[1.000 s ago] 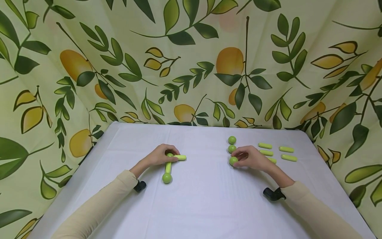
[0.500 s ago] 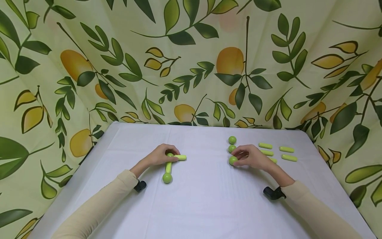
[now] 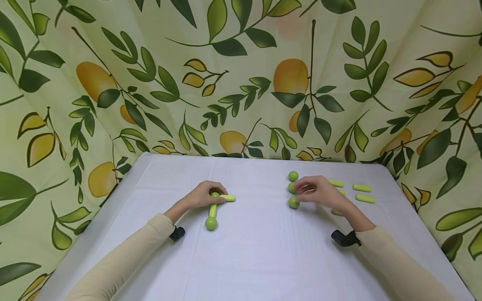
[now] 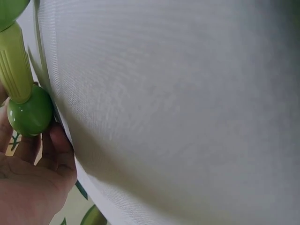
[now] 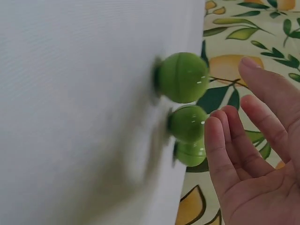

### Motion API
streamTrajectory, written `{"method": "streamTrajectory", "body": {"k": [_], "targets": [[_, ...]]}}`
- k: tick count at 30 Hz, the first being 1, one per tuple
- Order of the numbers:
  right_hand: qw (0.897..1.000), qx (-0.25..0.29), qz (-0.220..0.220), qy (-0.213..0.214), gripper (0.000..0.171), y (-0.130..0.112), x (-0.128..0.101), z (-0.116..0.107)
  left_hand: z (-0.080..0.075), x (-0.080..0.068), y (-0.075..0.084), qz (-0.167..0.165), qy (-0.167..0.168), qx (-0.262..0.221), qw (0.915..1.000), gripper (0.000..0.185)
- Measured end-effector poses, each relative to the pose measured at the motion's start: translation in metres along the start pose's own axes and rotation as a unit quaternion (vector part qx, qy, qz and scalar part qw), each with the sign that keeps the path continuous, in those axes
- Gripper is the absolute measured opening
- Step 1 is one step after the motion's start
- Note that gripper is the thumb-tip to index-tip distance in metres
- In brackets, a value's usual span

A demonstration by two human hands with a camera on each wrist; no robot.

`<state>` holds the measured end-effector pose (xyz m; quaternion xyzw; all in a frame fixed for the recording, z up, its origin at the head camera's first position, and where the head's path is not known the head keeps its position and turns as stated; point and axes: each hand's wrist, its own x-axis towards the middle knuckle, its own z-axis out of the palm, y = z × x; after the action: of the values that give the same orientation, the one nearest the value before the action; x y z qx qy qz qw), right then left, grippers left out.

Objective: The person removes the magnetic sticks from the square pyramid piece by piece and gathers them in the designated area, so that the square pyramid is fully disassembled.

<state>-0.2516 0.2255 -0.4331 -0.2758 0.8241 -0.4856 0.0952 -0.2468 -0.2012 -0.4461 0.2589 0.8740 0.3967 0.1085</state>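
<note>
My left hand (image 3: 200,195) holds the far end of a joined piece, its fingers round a green ball (image 4: 30,112). From that ball one lime rod (image 3: 212,210) runs toward me to a second green ball (image 3: 211,223). Another lime rod (image 3: 230,198) points right from beside my left thumb. Over on the right, my right hand (image 3: 321,194) hovers just beside the nearest of three loose green balls (image 3: 293,202). Its fingers are spread and relaxed, with nothing between them. In the right wrist view, the nearest ball (image 5: 183,77) stands apart from the thumb.
Several loose lime rods (image 3: 365,198) lie in two columns at the right, some partly hidden by my right hand. A white cloth (image 3: 256,251) covers the table. Behind it hangs a leaf-patterned curtain (image 3: 241,83). Black wrist cameras (image 3: 344,238) sit under both wrists.
My right hand has let go of the nearest loose ball and risen slightly up and away from it. The ball stays on the cloth. My left hand has not moved.
</note>
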Motion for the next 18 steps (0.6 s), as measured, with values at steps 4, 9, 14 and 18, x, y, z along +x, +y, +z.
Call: {"method": "streamTrajectory", "body": {"k": [4,9,14,18], "targets": [[1.0,0.007,-0.018,0.008,0.036,-0.007,0.012,0.001,0.0,0.0,0.003,-0.003,0.0,0.008,1.0,0.012],[1.0,0.017,-0.019,0.001,0.034,-0.017,0.03,0.013,-0.001,-0.001,0.003,-0.006,-0.001,0.015,0.9999,0.014],[0.999,0.034,-0.03,-0.01,0.031,-0.027,0.046,0.028,-0.005,-0.005,0.002,-0.015,0.002,0.014,0.9998,0.016],[0.998,0.053,-0.039,-0.02,0.03,-0.032,0.056,0.04,-0.009,-0.009,-0.002,-0.015,0.005,0.002,0.9999,0.019]]}}
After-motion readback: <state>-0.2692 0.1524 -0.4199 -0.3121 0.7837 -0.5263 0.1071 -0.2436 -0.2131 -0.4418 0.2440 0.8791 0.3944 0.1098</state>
